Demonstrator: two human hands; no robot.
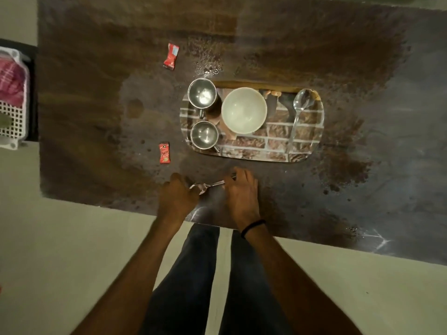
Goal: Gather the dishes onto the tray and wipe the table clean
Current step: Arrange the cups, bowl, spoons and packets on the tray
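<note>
A brick-patterned tray (278, 146) lies on the dark table (96, 117). It carries two steel cups (202, 94) (204, 134), a white bowl (243, 110) and a clear serving spoon (298, 112). Near the table's front edge a small metal spoon (205, 186) is held just below the tray. My right hand (239, 189) pinches its handle. My left hand (177, 194) is curled at the spoon's bowl end, touching it.
Two red sachets (171, 56) (164, 153) lie on the table left of the tray. Wet spots and crumbs (208, 66) sit behind the tray. A white basket (12, 122) with pink cloth (11, 81) stands off the table's left side.
</note>
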